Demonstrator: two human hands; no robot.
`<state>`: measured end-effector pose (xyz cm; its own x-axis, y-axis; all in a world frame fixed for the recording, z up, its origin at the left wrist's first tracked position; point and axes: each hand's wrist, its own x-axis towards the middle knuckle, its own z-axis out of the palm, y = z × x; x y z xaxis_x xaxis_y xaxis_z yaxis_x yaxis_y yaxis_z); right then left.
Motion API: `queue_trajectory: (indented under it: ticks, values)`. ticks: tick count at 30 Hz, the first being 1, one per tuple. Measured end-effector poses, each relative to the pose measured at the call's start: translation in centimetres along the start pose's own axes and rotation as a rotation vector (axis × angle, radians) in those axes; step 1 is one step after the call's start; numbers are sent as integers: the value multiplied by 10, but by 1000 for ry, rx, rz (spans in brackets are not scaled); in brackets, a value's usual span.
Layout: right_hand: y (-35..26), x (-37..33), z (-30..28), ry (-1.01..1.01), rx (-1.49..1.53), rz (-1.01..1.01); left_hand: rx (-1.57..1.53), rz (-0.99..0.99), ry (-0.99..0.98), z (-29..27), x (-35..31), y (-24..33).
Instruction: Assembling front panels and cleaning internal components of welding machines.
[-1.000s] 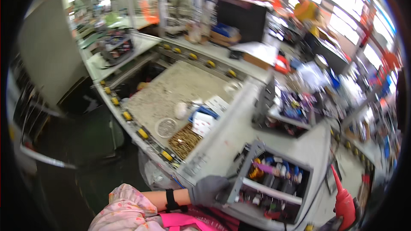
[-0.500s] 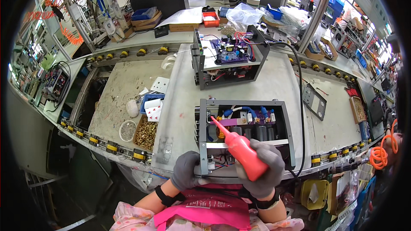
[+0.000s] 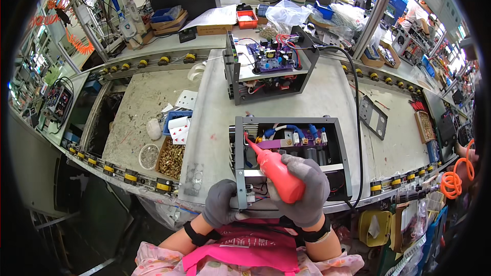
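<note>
A grey glove covers my right hand [image 3: 307, 186], which is closed around a red squeeze bottle [image 3: 280, 174] with a long tapered nozzle. The bottle tilts, and its tip reaches into the left part of a dark metal chassis [image 3: 286, 120] that lies before me. Inside the chassis are a purple board [image 3: 271, 144], blue-sleeved cables [image 3: 298, 132] and dark cylindrical parts, some hidden behind the bottle and my hand. My left hand [image 3: 221, 203], gloved too, holds the chassis at its near left corner; its fingertips are partly hidden.
Behind stands a second chassis [image 3: 271, 79] with a circuit board on top. A black cable [image 3: 358, 122] runs down the right side. To the left are a box of brass-coloured fittings [image 3: 171, 159], a blue bin [image 3: 176, 117] and a small round tub [image 3: 149, 156]. A flat dark frame [image 3: 374, 117] lies right.
My right hand and the bottle have moved left and slightly up, so the nozzle tip sits nearer the chassis's left wall. My left hand stays at the corner.
</note>
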<state>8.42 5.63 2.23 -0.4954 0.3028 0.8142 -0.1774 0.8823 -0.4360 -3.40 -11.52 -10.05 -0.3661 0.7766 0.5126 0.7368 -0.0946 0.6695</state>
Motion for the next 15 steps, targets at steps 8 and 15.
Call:
queue_trajectory:
  ticks: [8, 15]
  values:
    - [4, -17, -68, 527, -72, 121, -38, -87, -19, -2, 4, 9]
    - [7, -62, -140, 639, -133, 392, -269, -447, -55, 1, -4, 17]
